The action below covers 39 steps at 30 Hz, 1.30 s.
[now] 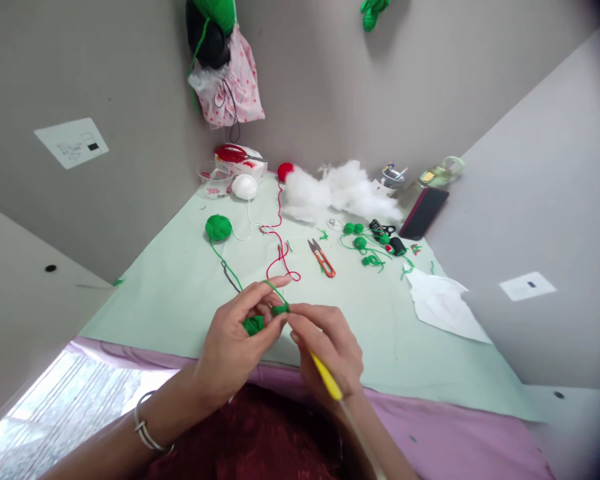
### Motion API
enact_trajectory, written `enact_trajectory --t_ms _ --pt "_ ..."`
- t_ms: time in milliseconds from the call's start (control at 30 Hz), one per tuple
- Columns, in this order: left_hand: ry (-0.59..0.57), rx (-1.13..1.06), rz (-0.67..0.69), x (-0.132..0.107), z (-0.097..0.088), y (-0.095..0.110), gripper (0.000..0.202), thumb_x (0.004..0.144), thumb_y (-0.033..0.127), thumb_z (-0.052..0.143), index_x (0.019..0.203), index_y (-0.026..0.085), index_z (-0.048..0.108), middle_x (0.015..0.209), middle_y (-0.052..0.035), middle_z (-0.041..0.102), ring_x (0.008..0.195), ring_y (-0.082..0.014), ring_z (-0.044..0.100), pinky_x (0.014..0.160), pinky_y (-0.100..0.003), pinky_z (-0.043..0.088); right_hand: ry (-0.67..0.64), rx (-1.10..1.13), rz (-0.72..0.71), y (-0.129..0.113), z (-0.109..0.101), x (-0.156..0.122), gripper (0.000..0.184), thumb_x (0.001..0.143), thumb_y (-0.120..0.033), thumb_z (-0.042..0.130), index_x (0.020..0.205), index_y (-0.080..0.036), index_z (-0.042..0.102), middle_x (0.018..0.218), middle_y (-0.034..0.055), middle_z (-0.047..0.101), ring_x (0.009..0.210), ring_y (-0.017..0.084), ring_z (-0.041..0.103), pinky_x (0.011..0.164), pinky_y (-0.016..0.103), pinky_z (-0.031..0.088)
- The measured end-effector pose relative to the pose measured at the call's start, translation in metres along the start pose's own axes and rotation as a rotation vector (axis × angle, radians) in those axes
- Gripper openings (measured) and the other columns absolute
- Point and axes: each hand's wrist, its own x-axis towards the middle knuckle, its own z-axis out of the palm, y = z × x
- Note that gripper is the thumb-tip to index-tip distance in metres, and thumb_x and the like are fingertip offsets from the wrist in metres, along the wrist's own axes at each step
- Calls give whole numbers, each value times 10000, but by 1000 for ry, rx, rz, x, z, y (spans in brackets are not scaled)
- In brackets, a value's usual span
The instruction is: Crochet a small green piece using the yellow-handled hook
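My left hand (240,327) is closed around a small green crochet piece (280,309), pinched between thumb and fingers, with green yarn running over the raised index finger. More green yarn (253,325) bunches inside that palm. My right hand (330,347) grips a crochet hook with a yellow handle (326,375); its tip meets the green piece and is hidden by the fingers. A green yarn ball (219,228) lies to the left, its strand leading toward my left hand. Beyond my hands lie loose red yarn (283,257) and orange thread snips (322,259).
White stuffing (340,190) is heaped at the back, beside a red yarn ball (285,172) and a white yarn ball (245,187). Several green crocheted balls (360,243) lie right of the snips. A phone (424,213) leans at the back right, above white paper (443,303).
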Motion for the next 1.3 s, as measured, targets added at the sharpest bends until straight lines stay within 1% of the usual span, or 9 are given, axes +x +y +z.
enact_trajectory --t_ms 133,267,400,567,733,867,933,1167,1300 --pt "-139 -335 -281 3 -4 3 458 847 289 870 1296 260 783 842 20 630 723 -101 558 674 -208 481 18 -76 -6 0 1 -4 394 981 -114 668 1309 -316 750 1162 91 785 992 232 752 780 355 636" --pt "-195 -535 -445 9 -8 5 471 821 307 910 1275 228 807 708 68 505 562 -51 365 645 -220 473 152 341 352 -3 -4 5 291 1039 -146 598 1187 -311 787 1003 50 792 855 201 718 748 364 593" --pt "-166 -464 -342 9 -7 5 417 835 299 896 1244 267 822 855 20 603 688 -94 527 679 -233 495 217 695 602 -2 -2 14 231 1068 -217 592 1028 -299 804 902 9 766 750 158 653 706 328 547" --pt "-179 -378 -260 5 -2 3 420 864 291 871 1279 289 804 943 -11 681 832 -143 610 771 -259 521 133 655 591 -4 2 12 194 1051 -241 637 1038 -290 825 982 38 799 909 190 710 803 346 570" --pt "-227 -425 -363 8 -6 7 587 830 249 870 1400 272 736 899 6 657 662 -95 532 623 -238 445 152 720 618 -4 -3 13 188 1047 -295 645 990 -259 820 894 41 762 799 184 701 751 347 583" --pt "-349 -582 -438 10 -9 8 457 819 230 848 1275 234 807 841 26 613 554 -48 338 629 -247 471 218 922 791 3 -5 20 223 1017 -371 690 884 -227 797 777 16 716 630 137 632 617 285 548" --pt "-355 -591 -422 9 -8 7 414 819 232 851 1232 238 825 840 25 612 557 -49 355 634 -244 472 208 999 839 5 -5 21 238 1006 -393 702 858 -226 785 726 0 684 592 124 596 584 266 524" --pt "-182 -373 -293 2 -1 2 446 810 273 900 1246 267 809 873 -12 688 748 -145 589 687 -257 483 139 720 616 -3 1 9 175 1044 -303 654 1033 -295 829 987 50 803 932 204 712 798 348 568" --pt "-157 -320 -269 1 -3 2 377 873 368 857 1238 279 818 911 -10 673 738 -137 587 739 -282 523 209 778 659 -3 2 8 177 1051 -289 647 1008 -292 819 978 37 815 800 169 675 727 319 549"
